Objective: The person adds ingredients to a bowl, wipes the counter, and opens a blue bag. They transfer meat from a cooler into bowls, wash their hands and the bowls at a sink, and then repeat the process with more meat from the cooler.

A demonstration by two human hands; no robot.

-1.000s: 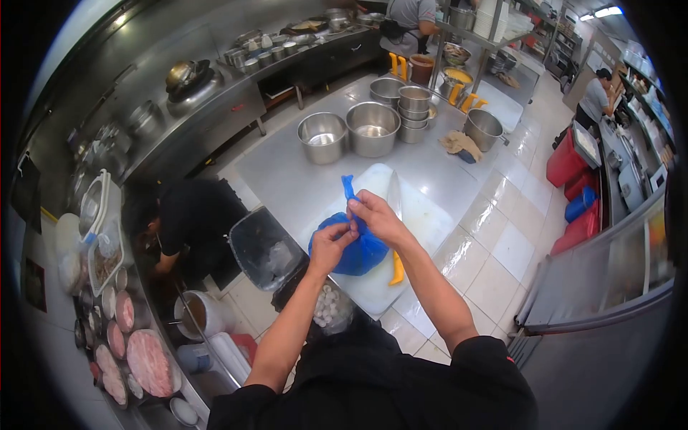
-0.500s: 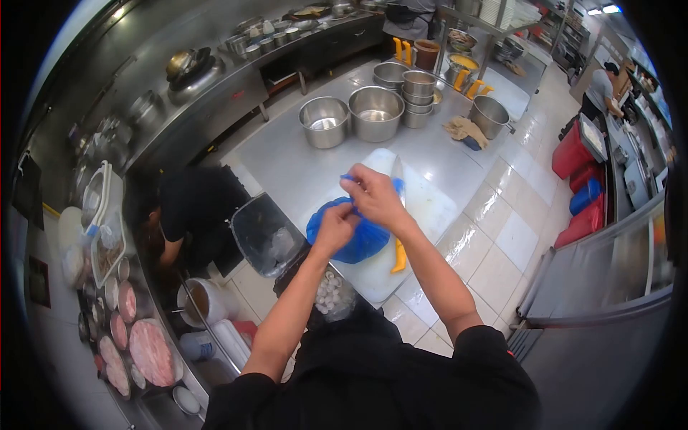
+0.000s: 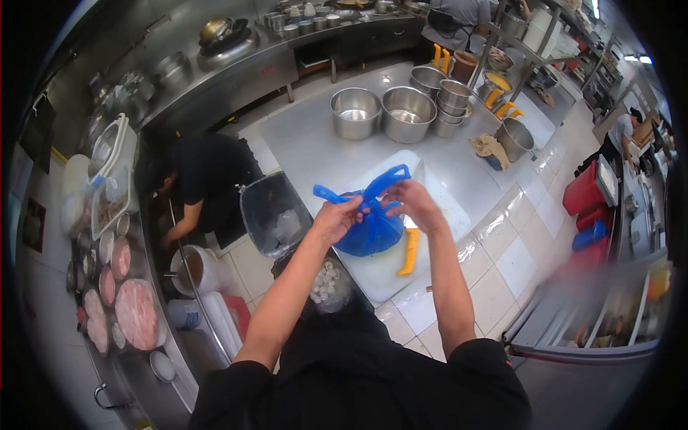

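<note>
A blue plastic bag (image 3: 371, 229) rests on a white cutting board (image 3: 373, 276) on the steel table. My left hand (image 3: 335, 217) pinches one bag handle, which sticks out to the left. My right hand (image 3: 412, 204) grips the other handle, which loops up to the right. Both handles are pulled apart above the bag's mouth. A knife with a yellow handle (image 3: 409, 251) lies on the board just right of the bag, its blade partly hidden behind my right hand.
Several steel bowls (image 3: 407, 112) stand at the table's far end. A grey bin (image 3: 274, 213) and a clear bag of white balls (image 3: 326, 284) sit near my left arm. A person in black (image 3: 204, 175) crouches at left. Trays of raw meat (image 3: 135, 313) line the lower left.
My hands have separated the bag's handles, spreading them left and right, where earlier they were held together above the bag. The camera view has shifted down and left.
</note>
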